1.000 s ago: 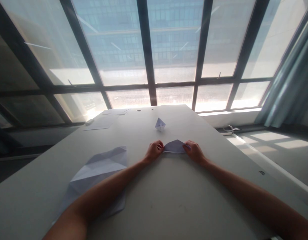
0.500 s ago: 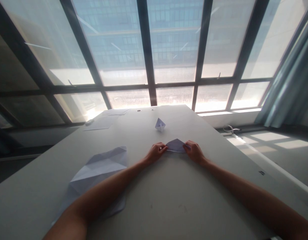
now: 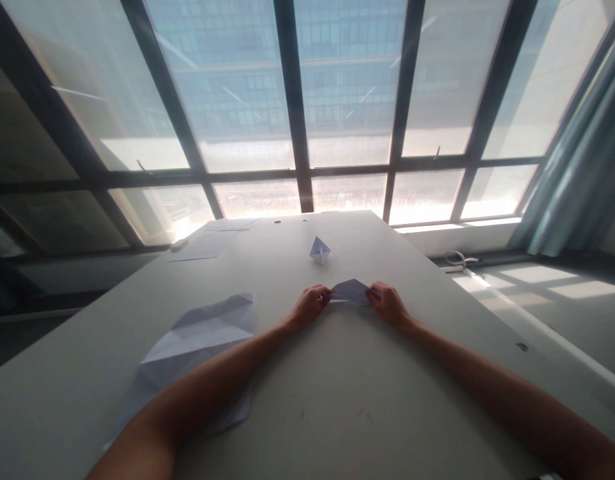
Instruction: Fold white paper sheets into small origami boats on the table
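A small folded paper [image 3: 352,291] with a peaked top edge is held just above the table between my two hands. My left hand [image 3: 312,301] pinches its left corner with thumb and fingers closed. At the opposite corner, my right hand [image 3: 386,302] grips the paper the same way. Just beyond them stands a little folded paper boat [image 3: 320,251] with a pointed peak. A large creased sheet of paper [image 3: 197,337] lies to the left, partly covered by my left forearm.
The white table [image 3: 307,400] reaches toward tall framed windows. Flat paper sheets [image 3: 194,248] lie at its far left. On the right are a small dark mark [image 3: 522,347], a white cable [image 3: 460,259] beyond the edge, and a curtain [image 3: 572,167].
My left hand has shifted very slightly left, and the folded paper's lower edge looks a little different near it. My right hand keeps its place.
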Available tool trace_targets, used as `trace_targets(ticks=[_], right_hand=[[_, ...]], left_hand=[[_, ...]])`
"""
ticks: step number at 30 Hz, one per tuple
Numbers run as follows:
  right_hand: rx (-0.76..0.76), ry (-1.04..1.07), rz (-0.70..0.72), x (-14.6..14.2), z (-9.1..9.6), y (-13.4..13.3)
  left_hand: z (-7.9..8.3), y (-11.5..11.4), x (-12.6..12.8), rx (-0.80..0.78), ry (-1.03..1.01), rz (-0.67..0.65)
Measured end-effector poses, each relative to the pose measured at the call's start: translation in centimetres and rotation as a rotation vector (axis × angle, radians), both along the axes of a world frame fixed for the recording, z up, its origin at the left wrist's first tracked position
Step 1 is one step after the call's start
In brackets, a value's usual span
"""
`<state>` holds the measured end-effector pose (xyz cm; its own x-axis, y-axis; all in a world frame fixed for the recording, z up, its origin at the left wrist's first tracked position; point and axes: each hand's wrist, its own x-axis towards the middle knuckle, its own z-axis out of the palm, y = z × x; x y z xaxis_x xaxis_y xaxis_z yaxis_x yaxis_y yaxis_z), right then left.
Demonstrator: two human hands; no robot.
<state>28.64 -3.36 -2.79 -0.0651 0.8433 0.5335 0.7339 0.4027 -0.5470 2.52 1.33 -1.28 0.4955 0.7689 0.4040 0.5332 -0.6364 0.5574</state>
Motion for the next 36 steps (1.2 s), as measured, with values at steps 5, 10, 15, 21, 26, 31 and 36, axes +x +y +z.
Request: trace_targets(ticks=[5, 10, 15, 21, 26, 31, 36], right_hand=[[0.007, 0.003, 0.030, -0.1, 0.0, -0.1], [0.018, -0.058, 0.077, -0.2, 0.5, -0.5], [0.049, -0.111, 0.088, -0.1, 0.4, -0.5], [0.007, -0.074, 0.103, 0.2, 0.0, 0.0], [0.007, -0.092, 0.088, 0.2, -0.1, 0.0], [-0.010, -0.012, 0.013, 0.2, 0.1, -0.2], [-0.059, 0.071, -0.040, 0.5, -0.1, 0.0]], left_hand=[[0.2, -0.2, -0.1, -0.040, -0.037, 0.075], [-0.3, 0.2, -0.2, -0.053, -0.089, 0.106], [-0.3, 0.5, -0.1, -0.077, -0.112, 0.051], [-0.2, 0.6, 0.0, -0.162, -0.134, 0.013], [-0.1, 0.6, -0.1, -0.128, -0.106, -0.029], [-0.1, 0.6, -0.2, -0.105, -0.083, -0.019], [-0.4, 0.9, -0.3, -0.101, -0.108, 0.071]])
